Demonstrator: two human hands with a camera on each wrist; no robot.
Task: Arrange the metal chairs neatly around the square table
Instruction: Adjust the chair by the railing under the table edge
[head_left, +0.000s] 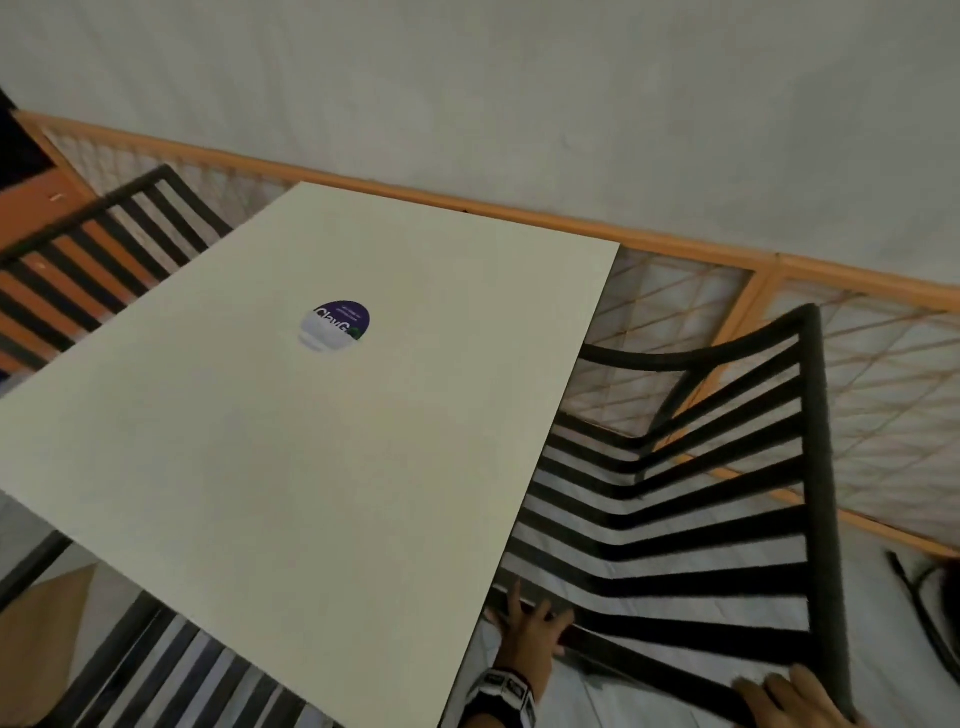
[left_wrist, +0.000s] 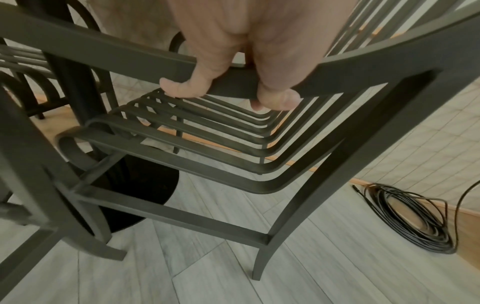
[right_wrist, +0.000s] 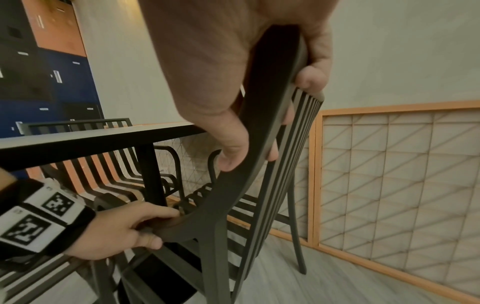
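Note:
A black slatted metal chair (head_left: 675, 525) stands at the right side of the cream square table (head_left: 260, 467), its seat front tucked under the table edge. My left hand (head_left: 530, 621) grips the chair's near armrest; in the left wrist view its fingers (left_wrist: 182, 88) curl under that bar of the chair (left_wrist: 207, 156). My right hand (head_left: 789, 693) grips the near top corner of the backrest. In the right wrist view the thumb and fingers (right_wrist: 231, 152) wrap the back frame of the chair (right_wrist: 259, 144). Two more chairs sit at the far left (head_left: 104, 244) and the near side (head_left: 171, 670).
A low orange-framed lattice partition (head_left: 857, 364) runs close behind the chair along the white wall. The table's black pedestal base (left_wrist: 135, 185) stands under the seat front. A coil of black cable (left_wrist: 415, 216) lies on the floor. A brown bag (head_left: 41, 639) sits at the lower left.

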